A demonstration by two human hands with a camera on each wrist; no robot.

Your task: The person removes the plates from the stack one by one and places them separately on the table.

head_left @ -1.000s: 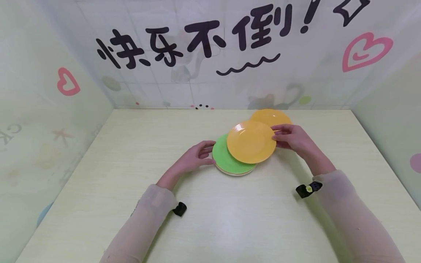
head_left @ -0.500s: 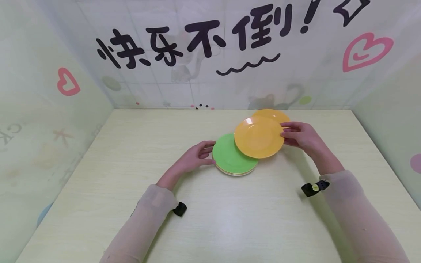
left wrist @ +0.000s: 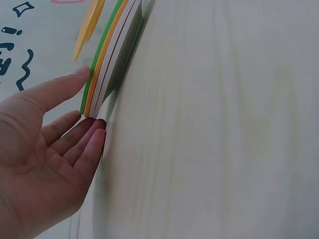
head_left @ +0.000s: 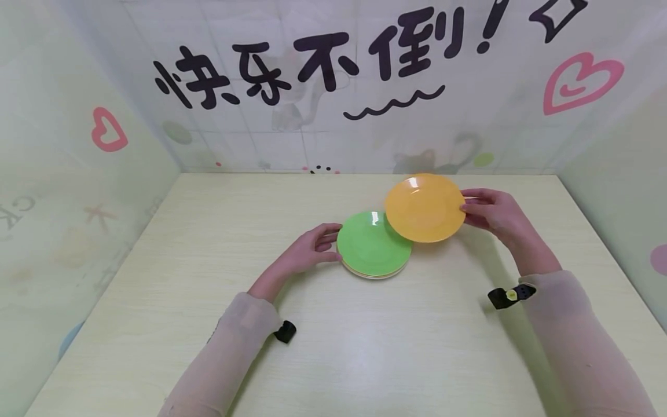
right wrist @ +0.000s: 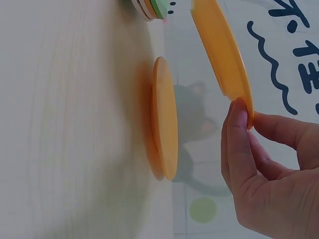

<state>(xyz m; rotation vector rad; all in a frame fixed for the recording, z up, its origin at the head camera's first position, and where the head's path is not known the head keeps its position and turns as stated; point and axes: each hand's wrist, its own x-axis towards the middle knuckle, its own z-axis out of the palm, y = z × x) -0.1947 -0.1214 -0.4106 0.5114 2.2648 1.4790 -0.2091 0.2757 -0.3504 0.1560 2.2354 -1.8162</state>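
My right hand [head_left: 492,213] pinches an orange plate [head_left: 424,208] by its right rim, thumb on one face and fingers on the other. In the right wrist view, the held plate [right wrist: 222,50] hangs tilted above a second orange plate [right wrist: 165,119] lying on the table. From the head view, that lower plate is hidden behind the held one. My left hand [head_left: 310,249] touches the left rim of a plate stack topped by a green plate [head_left: 372,246], with thumb and fingers spread along the edge. Under the green plate, the left wrist view shows an orange plate [left wrist: 99,67] and pale ones.
A light wood table [head_left: 333,347] lies under both hands. Behind it stands a printed back wall [head_left: 312,139] with dark characters, and a pale side wall [head_left: 78,191] rises at the left. A black wrist camera [head_left: 285,331] is worn at the left cuff, another [head_left: 502,298] at the right.
My right hand has carried the orange plate rightward and back, off the green stack and over the other orange plate. More of the green plate shows. The left hand has stayed in place.
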